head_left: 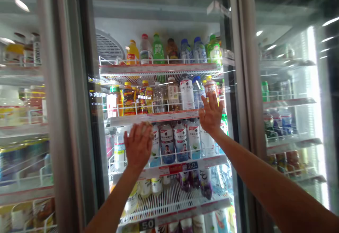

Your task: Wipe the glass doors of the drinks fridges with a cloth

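Both my arms reach forward to the glass door point(164, 21) of the middle drinks cooler. My left hand point(138, 145) lies flat against the glass with its fingers stretched up, in front of white-labelled bottles point(167, 143) on the third shelf. My right hand point(211, 113) is higher and to the right, also flat with fingers spread, level with the second shelf's front rail point(159, 117). Neither hand holds anything. Behind the glass, the top shelf carries mixed bottles point(158, 48) in orange, green and blue.
A grey door frame point(66, 120) stands at the left, with another cooler of cans and bottles point(23, 162) beyond it. At the right a third glass door point(291, 95) reflects ceiling lights. The lower wire shelves point(174, 197) hold purple and white bottles.
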Action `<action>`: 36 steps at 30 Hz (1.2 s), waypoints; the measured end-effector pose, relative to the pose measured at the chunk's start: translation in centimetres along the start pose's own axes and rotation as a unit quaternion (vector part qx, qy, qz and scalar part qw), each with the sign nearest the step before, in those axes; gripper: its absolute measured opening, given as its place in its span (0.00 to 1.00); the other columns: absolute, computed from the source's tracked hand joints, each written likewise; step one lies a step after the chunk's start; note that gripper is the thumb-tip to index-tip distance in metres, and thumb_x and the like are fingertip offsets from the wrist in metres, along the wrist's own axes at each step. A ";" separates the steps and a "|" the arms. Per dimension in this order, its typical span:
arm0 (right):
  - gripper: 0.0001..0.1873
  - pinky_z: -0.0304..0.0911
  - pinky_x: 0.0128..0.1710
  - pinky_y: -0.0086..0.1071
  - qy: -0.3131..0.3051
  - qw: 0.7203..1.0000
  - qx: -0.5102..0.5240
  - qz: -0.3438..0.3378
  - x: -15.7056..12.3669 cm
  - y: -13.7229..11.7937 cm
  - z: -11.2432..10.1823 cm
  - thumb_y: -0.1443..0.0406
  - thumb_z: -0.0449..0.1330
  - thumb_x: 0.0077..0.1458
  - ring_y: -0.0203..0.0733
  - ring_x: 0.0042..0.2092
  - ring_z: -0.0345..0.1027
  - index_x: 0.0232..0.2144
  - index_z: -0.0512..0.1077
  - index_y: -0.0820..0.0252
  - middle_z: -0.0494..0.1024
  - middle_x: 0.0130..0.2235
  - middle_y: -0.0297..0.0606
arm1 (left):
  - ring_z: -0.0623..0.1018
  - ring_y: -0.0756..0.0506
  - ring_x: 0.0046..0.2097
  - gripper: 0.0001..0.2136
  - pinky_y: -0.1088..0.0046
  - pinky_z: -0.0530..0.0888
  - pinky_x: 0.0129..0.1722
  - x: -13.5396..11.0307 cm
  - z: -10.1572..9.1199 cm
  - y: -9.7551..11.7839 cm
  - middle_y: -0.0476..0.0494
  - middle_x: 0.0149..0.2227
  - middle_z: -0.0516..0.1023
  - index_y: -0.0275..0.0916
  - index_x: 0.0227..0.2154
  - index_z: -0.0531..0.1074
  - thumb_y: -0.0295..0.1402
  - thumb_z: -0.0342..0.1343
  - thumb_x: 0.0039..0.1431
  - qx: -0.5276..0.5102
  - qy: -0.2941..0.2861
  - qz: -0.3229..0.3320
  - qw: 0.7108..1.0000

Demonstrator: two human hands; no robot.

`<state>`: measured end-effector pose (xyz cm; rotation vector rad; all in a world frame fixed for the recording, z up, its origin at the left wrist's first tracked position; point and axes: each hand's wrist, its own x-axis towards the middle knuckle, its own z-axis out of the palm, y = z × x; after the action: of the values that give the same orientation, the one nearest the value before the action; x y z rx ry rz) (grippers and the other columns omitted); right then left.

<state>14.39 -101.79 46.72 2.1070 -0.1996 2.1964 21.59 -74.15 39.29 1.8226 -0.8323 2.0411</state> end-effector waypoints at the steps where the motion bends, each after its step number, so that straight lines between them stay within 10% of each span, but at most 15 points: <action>1: 0.27 0.39 0.62 0.48 0.001 1.000 0.000 0.001 0.0 0.0 0.0 0.62 0.45 0.57 0.45 0.65 0.41 0.59 0.57 0.57 0.55 0.63 0.41 | 0.52 0.40 0.65 0.22 0.52 0.50 0.62 0.6 -0.2 -1.1 0.38 0.60 0.62 0.42 0.56 0.62 0.31 0.50 0.58 0.015 0.023 -0.046 0.999; 4: 0.27 0.39 0.62 0.48 0.007 1.000 -0.001 0.001 0.0 0.0 0.0 0.61 0.45 0.57 0.45 0.66 0.41 0.59 0.58 0.57 0.56 0.63 0.41 | 0.52 0.39 0.65 0.21 0.51 0.52 0.61 0.7 0.0 -0.6 0.36 0.61 0.59 0.39 0.56 0.62 0.31 0.49 0.59 0.014 0.022 -0.064 0.998; 9: 0.26 0.39 0.62 0.47 0.027 1.000 0.000 -0.008 -0.1 0.2 0.3 0.61 0.45 0.58 0.45 0.65 0.42 0.57 0.60 0.59 0.58 0.62 0.43 | 0.56 0.45 0.64 0.17 0.57 0.47 0.64 -2.6 0.5 4.2 0.47 0.53 0.72 0.46 0.51 0.66 0.32 0.51 0.58 -0.070 -0.052 0.159 0.983; 17: 0.25 0.38 0.62 0.47 0.036 0.999 -0.002 -0.015 -0.1 0.2 0.4 0.61 0.45 0.58 0.44 0.65 0.41 0.57 0.60 0.59 0.58 0.62 0.43 | 0.57 0.37 0.63 0.23 0.52 0.59 0.58 -0.2 -1.2 -5.1 0.33 0.60 0.61 0.38 0.55 0.63 0.29 0.53 0.56 0.062 0.084 -0.046 0.993; 24: 0.25 0.40 0.62 0.45 0.048 0.999 -0.010 -0.019 -0.2 0.3 0.5 0.61 0.46 0.58 0.44 0.65 0.43 0.56 0.62 0.59 0.59 0.62 0.44 | 0.53 0.45 0.65 0.17 0.58 0.48 0.65 -5.5 -0.2 3.3 0.51 0.57 0.67 0.48 0.52 0.66 0.34 0.51 0.58 -0.078 -0.077 0.253 0.961; 31: 0.26 0.40 0.62 0.47 0.035 0.999 -0.007 -0.010 -0.2 0.2 0.4 0.61 0.46 0.57 0.44 0.65 0.42 0.58 0.60 0.57 0.58 0.62 0.41 | 0.56 0.37 0.64 0.22 0.52 0.57 0.60 1.3 -0.9 -5.2 0.37 0.61 0.60 0.40 0.56 0.61 0.31 0.52 0.57 0.051 0.065 -0.027 0.996; 36: 0.26 0.41 0.61 0.47 0.037 0.999 -0.003 -0.013 -0.2 0.4 0.5 0.61 0.46 0.57 0.46 0.65 0.43 0.57 0.60 0.59 0.58 0.62 0.43 | 0.53 0.41 0.64 0.18 0.55 0.52 0.62 -0.3 0.5 1.9 0.41 0.56 0.68 0.42 0.52 0.65 0.33 0.51 0.58 -0.026 -0.016 0.123 0.992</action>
<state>14.81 -102.21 46.55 2.0100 -0.1721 2.2525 20.94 -75.88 38.62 1.8051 -1.1587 2.1156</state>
